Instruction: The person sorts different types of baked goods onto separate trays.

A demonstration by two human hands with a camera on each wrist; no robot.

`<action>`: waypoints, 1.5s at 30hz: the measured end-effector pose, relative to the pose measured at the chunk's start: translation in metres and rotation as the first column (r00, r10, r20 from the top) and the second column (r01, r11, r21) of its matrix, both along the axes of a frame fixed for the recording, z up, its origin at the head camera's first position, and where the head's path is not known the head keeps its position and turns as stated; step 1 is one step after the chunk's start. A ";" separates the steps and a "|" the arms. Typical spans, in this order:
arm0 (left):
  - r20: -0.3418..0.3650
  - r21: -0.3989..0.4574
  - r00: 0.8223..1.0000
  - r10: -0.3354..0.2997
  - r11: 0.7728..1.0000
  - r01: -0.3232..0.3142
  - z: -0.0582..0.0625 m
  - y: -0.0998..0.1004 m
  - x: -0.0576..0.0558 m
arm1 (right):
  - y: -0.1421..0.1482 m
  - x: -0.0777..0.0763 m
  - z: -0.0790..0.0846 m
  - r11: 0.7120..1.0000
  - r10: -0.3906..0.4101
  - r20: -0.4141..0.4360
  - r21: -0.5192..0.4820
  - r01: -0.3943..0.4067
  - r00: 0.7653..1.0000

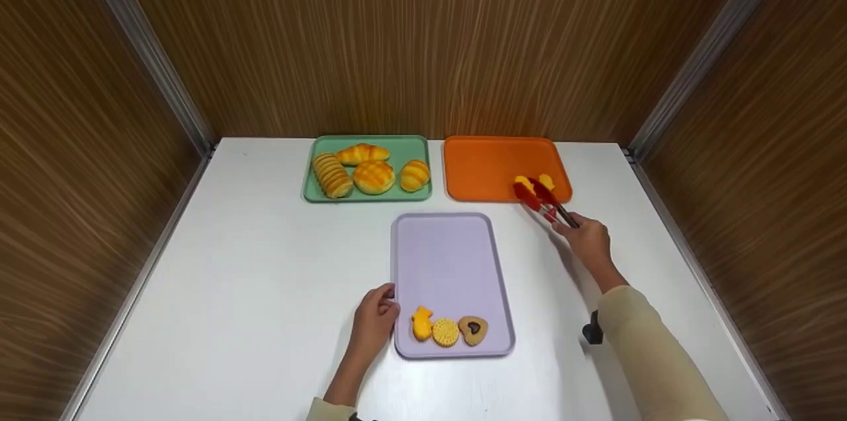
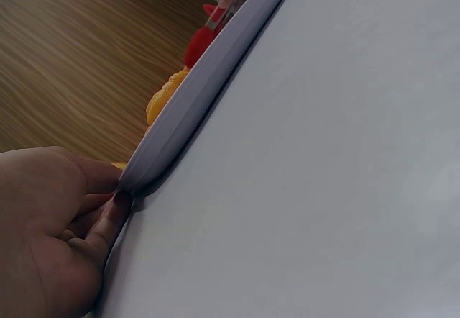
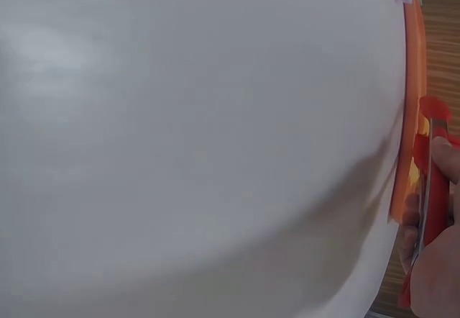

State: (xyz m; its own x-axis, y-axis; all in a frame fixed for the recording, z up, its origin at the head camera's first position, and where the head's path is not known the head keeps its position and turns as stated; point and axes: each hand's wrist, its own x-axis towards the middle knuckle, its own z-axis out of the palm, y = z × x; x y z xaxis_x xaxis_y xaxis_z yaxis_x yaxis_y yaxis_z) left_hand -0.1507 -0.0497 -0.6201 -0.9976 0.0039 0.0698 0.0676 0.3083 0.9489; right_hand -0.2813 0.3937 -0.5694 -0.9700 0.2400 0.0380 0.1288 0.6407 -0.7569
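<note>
My right hand (image 1: 589, 242) grips a pair of red-tipped tongs (image 3: 437, 188). The tongs' red heads reach over the near right corner of the orange tray (image 1: 490, 169), beside two small yellow pieces (image 1: 546, 181); whether one is pinched between the heads I cannot tell. At the left edge of the lilac tray (image 1: 443, 255), my left hand (image 1: 374, 322) pinches the rim, as the left wrist view shows. Along that tray's near end lie a yellow animal-like cookie (image 1: 421, 324), a round cookie (image 1: 445, 332) and a heart-shaped cookie (image 1: 473, 329) with a dark centre.
Behind the lilac tray, to the left, a green tray (image 1: 390, 141) holds several breads, among them a croissant (image 1: 363, 154) and a round bun (image 1: 374, 177). Wood-grain panels (image 1: 423, 44) close in the white table (image 1: 265, 288) at the back and sides.
</note>
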 end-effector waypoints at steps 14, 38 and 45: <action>-0.013 0.018 1.000 0.000 1.000 0.000 -0.001 0.000 0.000 | -0.010 -0.013 0.000 1.000 -0.007 -0.020 0.014 0.007 1.000; 0.017 0.003 1.000 0.006 1.000 -0.006 0.000 0.000 -0.002 | -0.013 0.031 0.018 0.996 0.086 -0.005 -0.019 -0.086 0.996; 0.032 -0.004 0.999 -0.002 1.000 0.003 -0.002 0.000 -0.001 | -0.014 0.057 0.022 0.984 0.175 -0.023 0.022 -0.175 0.984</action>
State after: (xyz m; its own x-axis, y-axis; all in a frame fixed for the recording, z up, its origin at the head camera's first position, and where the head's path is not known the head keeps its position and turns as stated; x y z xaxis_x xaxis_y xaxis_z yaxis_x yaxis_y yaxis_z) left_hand -0.1517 -0.0494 -0.6223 -0.9993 0.0065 0.0374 0.0376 0.3120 0.9493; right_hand -0.2247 0.3795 -0.5474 -0.9957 0.0657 0.0653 -0.0048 0.6668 -0.7452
